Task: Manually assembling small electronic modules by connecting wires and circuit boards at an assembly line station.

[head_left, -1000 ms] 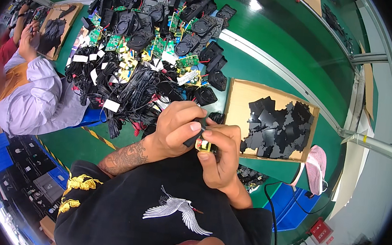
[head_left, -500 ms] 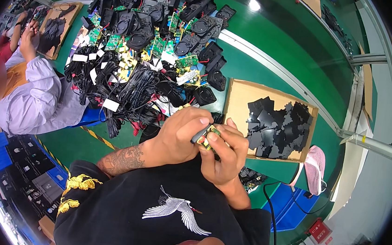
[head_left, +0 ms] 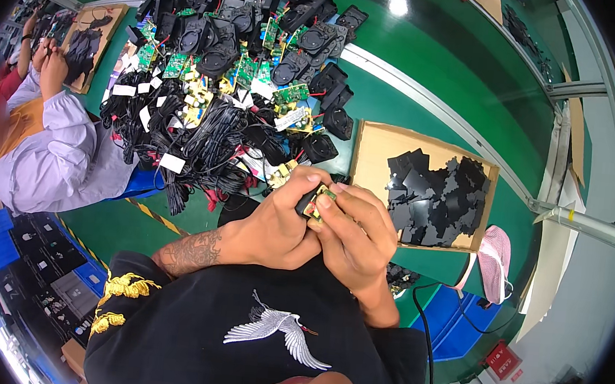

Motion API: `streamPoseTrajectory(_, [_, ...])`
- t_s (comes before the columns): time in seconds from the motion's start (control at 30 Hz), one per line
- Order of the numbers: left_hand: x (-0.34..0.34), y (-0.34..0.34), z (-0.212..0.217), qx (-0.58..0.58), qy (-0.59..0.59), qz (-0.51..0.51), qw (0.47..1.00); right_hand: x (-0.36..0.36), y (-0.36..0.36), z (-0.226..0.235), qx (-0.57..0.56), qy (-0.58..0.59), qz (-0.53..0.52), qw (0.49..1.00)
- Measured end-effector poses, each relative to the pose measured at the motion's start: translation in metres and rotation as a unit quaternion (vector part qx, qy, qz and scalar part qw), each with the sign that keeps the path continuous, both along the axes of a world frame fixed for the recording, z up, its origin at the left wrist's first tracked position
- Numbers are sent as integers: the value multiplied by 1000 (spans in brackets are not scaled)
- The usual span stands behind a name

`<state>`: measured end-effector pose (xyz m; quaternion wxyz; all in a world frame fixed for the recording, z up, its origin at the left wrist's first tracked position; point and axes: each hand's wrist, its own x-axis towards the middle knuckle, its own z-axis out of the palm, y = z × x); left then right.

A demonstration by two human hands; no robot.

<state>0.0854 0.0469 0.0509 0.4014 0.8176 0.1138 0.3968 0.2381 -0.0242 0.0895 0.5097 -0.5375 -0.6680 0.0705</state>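
In front of my chest, both hands meet at a small assembly. My left hand (head_left: 271, 225) is closed round a black plastic housing (head_left: 307, 201), its thumb and fingers gripping the far side. A small yellow-green circuit board (head_left: 317, 209) shows at the housing's open side. My right hand (head_left: 359, 233) pinches this board, with fingertips pressed against it. Most of the board and housing is hidden by my fingers, so how deep the board sits inside cannot be seen.
Beyond my hands lies a heap of black speaker-like casings (head_left: 218, 41), green circuit boards (head_left: 293, 93) and bundled black cables (head_left: 210, 139). A cardboard tray (head_left: 370, 150) of flat black plates (head_left: 435, 199) stands right, beside a pink mesh item (head_left: 493, 263). Another person (head_left: 55, 148) sits left.
My right hand has rolled over, its fingers now closer along the board. The housing has turned and shifted slightly left. The other person's hands have moved a little.
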Motion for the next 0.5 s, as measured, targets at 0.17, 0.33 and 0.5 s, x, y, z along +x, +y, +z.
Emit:
streamPoseTrajectory(0.17, [2, -5, -12, 5, -20, 32, 999, -4, -6, -4, 7, -62, -18, 998])
streamPoseTrajectory(0.33, [-1, 0, -13, 46, 8, 32, 998, -7, -7, -6, -2, -82, -26, 996])
streamPoseTrajectory(0.5, [-1, -1, -13, -10, -50, 33, 998, -7, -13, 8, -49, -49, 2, 998])
